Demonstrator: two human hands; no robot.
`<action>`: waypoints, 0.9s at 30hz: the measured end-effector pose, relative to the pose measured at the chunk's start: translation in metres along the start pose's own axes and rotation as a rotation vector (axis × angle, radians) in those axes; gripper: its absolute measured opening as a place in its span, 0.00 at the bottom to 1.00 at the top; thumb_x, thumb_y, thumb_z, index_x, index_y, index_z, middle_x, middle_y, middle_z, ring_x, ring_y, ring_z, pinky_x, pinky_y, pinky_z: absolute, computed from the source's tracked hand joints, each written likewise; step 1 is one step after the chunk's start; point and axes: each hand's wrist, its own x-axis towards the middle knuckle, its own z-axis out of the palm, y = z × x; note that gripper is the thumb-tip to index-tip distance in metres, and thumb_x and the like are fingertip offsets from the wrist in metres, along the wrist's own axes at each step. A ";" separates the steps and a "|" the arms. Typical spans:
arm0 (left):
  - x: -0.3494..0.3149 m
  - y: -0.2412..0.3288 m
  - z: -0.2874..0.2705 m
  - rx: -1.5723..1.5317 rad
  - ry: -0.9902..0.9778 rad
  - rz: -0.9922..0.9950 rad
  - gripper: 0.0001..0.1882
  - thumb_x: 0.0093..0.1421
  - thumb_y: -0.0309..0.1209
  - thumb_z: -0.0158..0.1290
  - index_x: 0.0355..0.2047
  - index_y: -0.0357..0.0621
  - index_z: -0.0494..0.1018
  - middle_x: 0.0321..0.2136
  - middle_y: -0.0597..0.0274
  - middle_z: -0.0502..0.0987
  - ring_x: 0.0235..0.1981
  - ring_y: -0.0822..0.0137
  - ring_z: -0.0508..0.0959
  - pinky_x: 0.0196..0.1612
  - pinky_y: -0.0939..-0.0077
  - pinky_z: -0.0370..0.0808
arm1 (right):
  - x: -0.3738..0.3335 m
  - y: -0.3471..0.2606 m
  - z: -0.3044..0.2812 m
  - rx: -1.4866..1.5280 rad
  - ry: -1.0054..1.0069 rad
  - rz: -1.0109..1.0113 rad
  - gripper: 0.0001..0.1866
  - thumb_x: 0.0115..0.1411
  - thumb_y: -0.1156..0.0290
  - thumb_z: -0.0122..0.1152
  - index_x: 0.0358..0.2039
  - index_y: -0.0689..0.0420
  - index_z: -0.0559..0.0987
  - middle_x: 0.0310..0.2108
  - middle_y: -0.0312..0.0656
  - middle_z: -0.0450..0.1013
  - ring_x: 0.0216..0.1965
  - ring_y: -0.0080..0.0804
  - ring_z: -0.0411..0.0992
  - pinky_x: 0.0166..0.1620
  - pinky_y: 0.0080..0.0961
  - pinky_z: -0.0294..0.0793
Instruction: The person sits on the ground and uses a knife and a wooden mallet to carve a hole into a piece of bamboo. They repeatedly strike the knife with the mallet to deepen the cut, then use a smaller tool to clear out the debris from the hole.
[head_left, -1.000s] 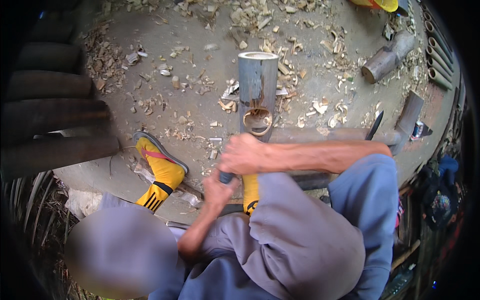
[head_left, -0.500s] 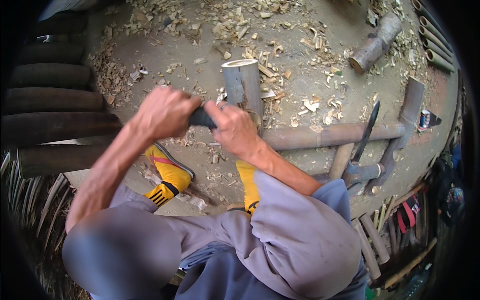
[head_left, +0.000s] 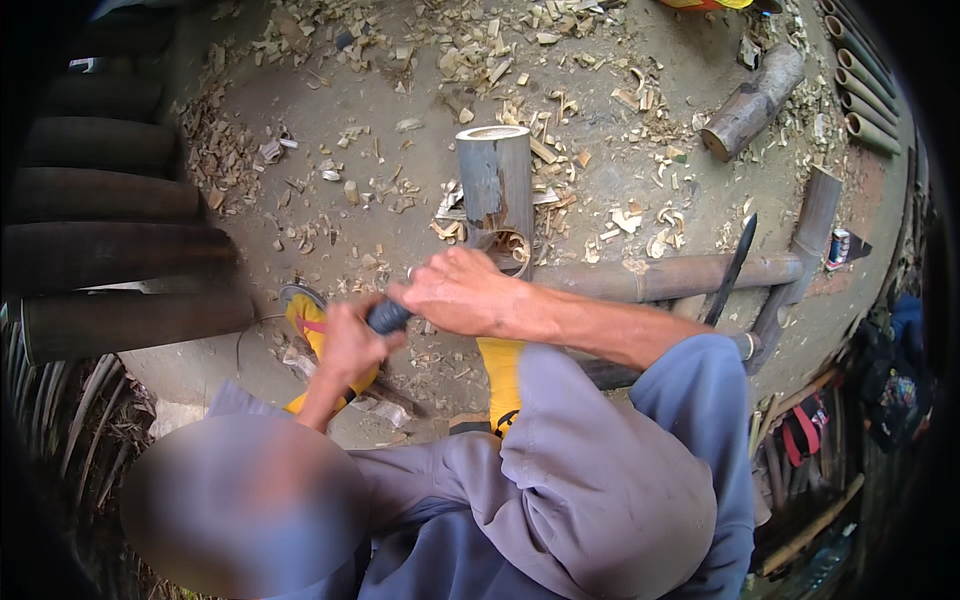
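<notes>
My left hand is closed round the lower end of a dark cylindrical tool handle. Against its upper end my right hand is closed, hiding whatever part of the tool lies beneath the fingers. Just beyond the right hand stands a thick bamboo piece with a pale cut top. Low on its side is a rough-edged hole with curled shavings at it. A bamboo pole runs rightward from this piece, partly behind my right forearm.
A dark blade points up beside the pole, which meets a bamboo crosspiece. A short log lies far right, near stacked bamboo tubes. Large dark bamboo lengths line the left. Wood chips litter the ground.
Both hands have come nearer to me with the handle, the left dropping furthest, and the handle's tilt has changed. The hole in the bamboo has come into sight. Something yellow appears at the top right.
</notes>
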 end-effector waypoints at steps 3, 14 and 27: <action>0.050 0.065 -0.070 0.482 -0.031 0.363 0.14 0.37 0.31 0.60 0.28 0.45 0.78 0.21 0.52 0.79 0.23 0.54 0.80 0.30 0.62 0.78 | 0.002 -0.006 -0.010 0.121 0.330 0.199 0.13 0.49 0.80 0.54 0.38 0.62 0.70 0.28 0.52 0.73 0.31 0.53 0.75 0.32 0.45 0.75; 0.091 0.036 -0.062 0.480 -0.458 0.413 0.17 0.36 0.32 0.62 0.31 0.43 0.79 0.20 0.52 0.79 0.24 0.53 0.80 0.35 0.62 0.78 | -0.007 0.004 0.023 0.474 0.135 0.273 0.18 0.52 0.79 0.54 0.43 0.60 0.62 0.27 0.58 0.71 0.28 0.59 0.74 0.29 0.48 0.73; -0.060 0.055 0.148 -0.464 0.191 -0.198 0.16 0.44 0.28 0.60 0.34 0.35 0.75 0.20 0.60 0.77 0.21 0.73 0.74 0.29 0.72 0.74 | -0.056 0.017 0.014 -0.081 -0.554 -0.303 0.04 0.51 0.70 0.56 0.24 0.52 0.78 0.21 0.43 0.77 0.26 0.42 0.78 0.25 0.36 0.77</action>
